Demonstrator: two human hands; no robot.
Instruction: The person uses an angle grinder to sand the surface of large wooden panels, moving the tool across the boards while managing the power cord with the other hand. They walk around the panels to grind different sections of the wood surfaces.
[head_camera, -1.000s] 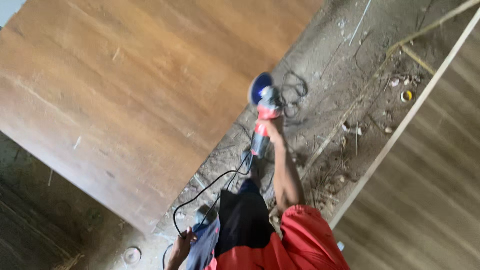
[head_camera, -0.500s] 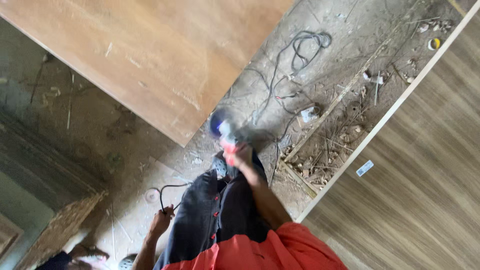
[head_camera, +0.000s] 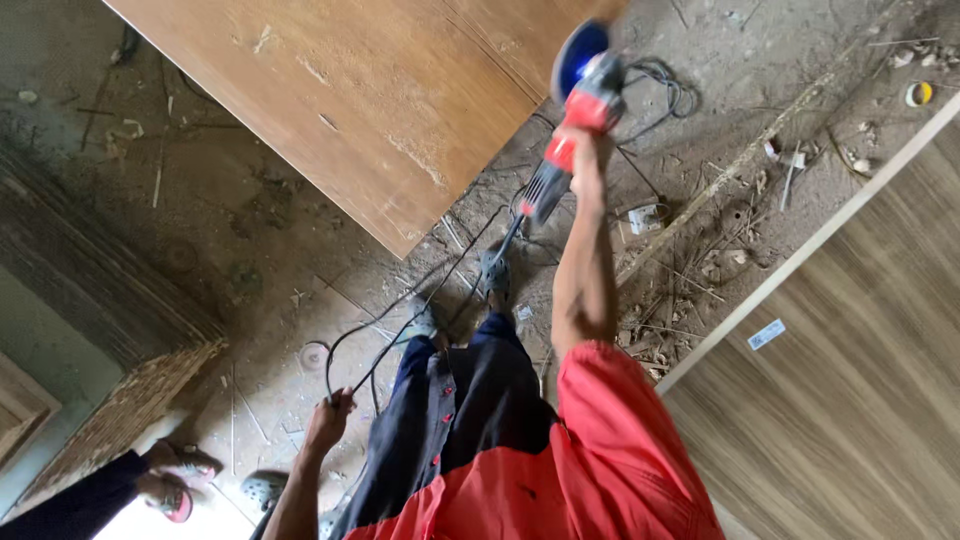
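Your grinder (head_camera: 580, 90) overlaps the board (head_camera: 370, 90) edge; cable (head_camera: 420, 310) and debris (head_camera: 720, 250) crowd the floor (head_camera: 200, 230) below.

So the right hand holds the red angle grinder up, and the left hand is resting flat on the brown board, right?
Not quite. The right hand does hold the red angle grinder up, but the left hand grips the black cord, well away from the brown board. The head view shows it.

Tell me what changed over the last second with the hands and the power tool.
The right hand swung the red angle grinder down toward the legs, then raised it out again beside the brown board. The left hand shifted only slightly. Unchanged: right grip on the grinder, left grip on the black cord.
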